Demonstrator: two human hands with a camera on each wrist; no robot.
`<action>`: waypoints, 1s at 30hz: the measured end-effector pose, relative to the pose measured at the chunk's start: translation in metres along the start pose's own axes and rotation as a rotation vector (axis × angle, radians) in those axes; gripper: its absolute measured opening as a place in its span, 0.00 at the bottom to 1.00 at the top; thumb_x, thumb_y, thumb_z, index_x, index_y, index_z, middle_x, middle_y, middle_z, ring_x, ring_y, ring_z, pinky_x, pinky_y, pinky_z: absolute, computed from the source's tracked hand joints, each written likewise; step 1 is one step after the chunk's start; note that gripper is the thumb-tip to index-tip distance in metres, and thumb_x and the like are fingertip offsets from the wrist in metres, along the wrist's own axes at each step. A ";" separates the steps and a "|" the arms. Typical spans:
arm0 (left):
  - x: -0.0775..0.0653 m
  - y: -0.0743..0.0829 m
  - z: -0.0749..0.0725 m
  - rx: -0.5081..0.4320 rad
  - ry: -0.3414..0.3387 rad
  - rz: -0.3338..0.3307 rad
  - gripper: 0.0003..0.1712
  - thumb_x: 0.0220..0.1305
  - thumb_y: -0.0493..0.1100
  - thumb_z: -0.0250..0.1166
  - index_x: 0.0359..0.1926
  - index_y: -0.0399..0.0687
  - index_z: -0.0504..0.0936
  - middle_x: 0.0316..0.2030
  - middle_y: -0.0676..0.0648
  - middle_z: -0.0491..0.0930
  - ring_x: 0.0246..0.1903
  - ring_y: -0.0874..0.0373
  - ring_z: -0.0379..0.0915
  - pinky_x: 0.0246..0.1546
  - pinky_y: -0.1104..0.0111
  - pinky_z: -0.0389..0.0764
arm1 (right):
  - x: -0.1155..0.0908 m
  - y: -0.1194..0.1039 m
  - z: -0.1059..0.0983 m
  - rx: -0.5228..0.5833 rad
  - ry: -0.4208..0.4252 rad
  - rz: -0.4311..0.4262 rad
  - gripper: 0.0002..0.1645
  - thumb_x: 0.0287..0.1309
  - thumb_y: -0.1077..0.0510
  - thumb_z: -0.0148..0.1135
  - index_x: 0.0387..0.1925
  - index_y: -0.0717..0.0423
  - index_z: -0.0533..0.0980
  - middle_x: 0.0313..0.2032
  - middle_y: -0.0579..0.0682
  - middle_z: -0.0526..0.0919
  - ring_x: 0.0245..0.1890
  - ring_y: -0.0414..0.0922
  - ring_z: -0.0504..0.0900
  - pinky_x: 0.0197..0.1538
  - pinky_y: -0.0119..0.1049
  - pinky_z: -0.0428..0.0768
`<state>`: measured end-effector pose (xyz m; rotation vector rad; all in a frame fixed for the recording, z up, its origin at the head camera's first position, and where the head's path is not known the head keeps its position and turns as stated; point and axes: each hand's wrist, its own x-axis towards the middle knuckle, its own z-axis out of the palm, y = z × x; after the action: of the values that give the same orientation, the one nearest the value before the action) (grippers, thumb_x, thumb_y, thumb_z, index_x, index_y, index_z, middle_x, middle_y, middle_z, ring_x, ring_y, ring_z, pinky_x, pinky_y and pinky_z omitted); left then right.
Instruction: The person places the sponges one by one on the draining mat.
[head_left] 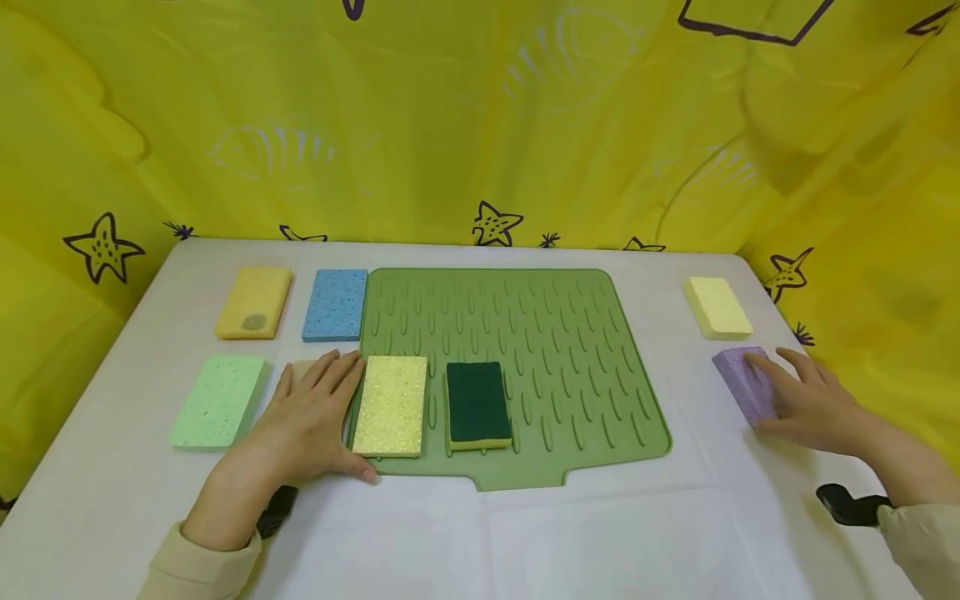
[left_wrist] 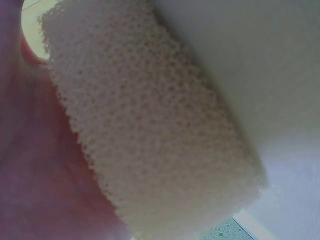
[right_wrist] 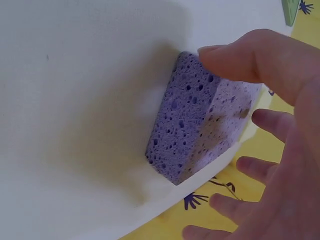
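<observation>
A beige, open-pored sponge [left_wrist: 145,115] fills much of the left wrist view, close beside the palm. In the head view my left hand [head_left: 307,429] covers most of it, with fingers extended and thumb spread toward the green mat [head_left: 525,475]. Whether the palm touches the sponge I cannot tell. At the right, a purple sponge [head_left: 738,383] lies on the table. Around its near side reaches my right hand [head_left: 813,408], fingers spread and loosely bent. The right wrist view puts the thumb [right_wrist: 235,60] at the sponge's upper corner, the other fingers standing apart from it.
On the mat lie a pale yellow sponge [head_left: 390,408] and a dark green-topped scrub sponge [head_left: 477,404]. Left of it are an orange-yellow sponge [head_left: 255,300], a blue sponge [head_left: 335,304] and a mint sponge [head_left: 220,400]. A cream sponge [head_left: 716,308] lies behind the purple one.
</observation>
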<state>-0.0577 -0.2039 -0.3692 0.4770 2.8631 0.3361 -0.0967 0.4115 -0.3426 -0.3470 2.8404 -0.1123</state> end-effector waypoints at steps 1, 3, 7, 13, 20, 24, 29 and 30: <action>0.000 0.000 0.000 -0.002 0.000 -0.002 0.86 0.22 0.84 0.70 0.77 0.39 0.49 0.77 0.39 0.49 0.76 0.37 0.42 0.67 0.27 0.42 | 0.000 0.001 0.001 0.010 -0.009 0.005 0.59 0.48 0.49 0.73 0.73 0.62 0.49 0.65 0.81 0.48 0.58 0.84 0.52 0.52 0.80 0.58; -0.001 0.000 0.000 -0.004 -0.001 -0.005 0.86 0.22 0.83 0.71 0.77 0.39 0.49 0.77 0.39 0.49 0.76 0.37 0.42 0.67 0.27 0.42 | 0.001 0.004 0.002 0.023 -0.018 0.004 0.60 0.48 0.50 0.73 0.73 0.63 0.47 0.64 0.82 0.48 0.56 0.84 0.56 0.51 0.80 0.61; -0.002 0.000 -0.001 -0.001 0.000 -0.010 0.86 0.23 0.83 0.71 0.78 0.39 0.49 0.78 0.39 0.49 0.76 0.37 0.42 0.67 0.27 0.42 | 0.004 0.003 0.003 0.045 -0.023 -0.019 0.61 0.49 0.50 0.74 0.74 0.63 0.47 0.63 0.81 0.50 0.52 0.79 0.65 0.50 0.78 0.67; -0.003 -0.001 -0.001 0.000 0.007 -0.004 0.86 0.23 0.84 0.70 0.77 0.39 0.49 0.77 0.39 0.50 0.76 0.36 0.43 0.66 0.27 0.43 | 0.010 -0.002 0.000 0.108 -0.066 -0.047 0.58 0.48 0.54 0.74 0.72 0.67 0.50 0.65 0.79 0.49 0.53 0.72 0.65 0.53 0.75 0.69; 0.000 0.000 -0.003 0.014 0.014 0.002 0.85 0.25 0.84 0.70 0.77 0.39 0.50 0.77 0.39 0.50 0.76 0.37 0.43 0.66 0.27 0.44 | 0.017 -0.001 -0.005 0.117 -0.095 -0.045 0.61 0.46 0.57 0.75 0.73 0.68 0.47 0.67 0.78 0.47 0.58 0.72 0.60 0.56 0.76 0.66; 0.001 0.000 -0.003 0.014 0.021 0.006 0.85 0.25 0.83 0.70 0.77 0.39 0.50 0.77 0.39 0.50 0.76 0.37 0.44 0.66 0.26 0.45 | 0.021 0.002 -0.006 0.111 -0.107 -0.044 0.64 0.46 0.56 0.75 0.75 0.63 0.44 0.68 0.78 0.47 0.59 0.73 0.60 0.55 0.77 0.65; 0.001 0.001 -0.001 0.015 0.016 0.009 0.84 0.25 0.83 0.70 0.77 0.38 0.50 0.77 0.39 0.51 0.75 0.36 0.44 0.66 0.26 0.46 | 0.021 0.003 -0.005 0.120 -0.139 -0.019 0.64 0.48 0.54 0.74 0.76 0.61 0.43 0.69 0.77 0.45 0.58 0.74 0.61 0.55 0.78 0.64; 0.001 0.001 -0.001 0.016 0.015 0.010 0.85 0.25 0.83 0.70 0.77 0.39 0.50 0.77 0.39 0.51 0.75 0.36 0.44 0.66 0.27 0.46 | 0.021 0.003 -0.005 0.124 -0.145 -0.013 0.64 0.48 0.54 0.73 0.76 0.61 0.43 0.69 0.78 0.44 0.58 0.74 0.61 0.55 0.78 0.64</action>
<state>-0.0587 -0.2028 -0.3683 0.4934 2.8808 0.3206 -0.1185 0.4097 -0.3437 -0.3330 2.6735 -0.2536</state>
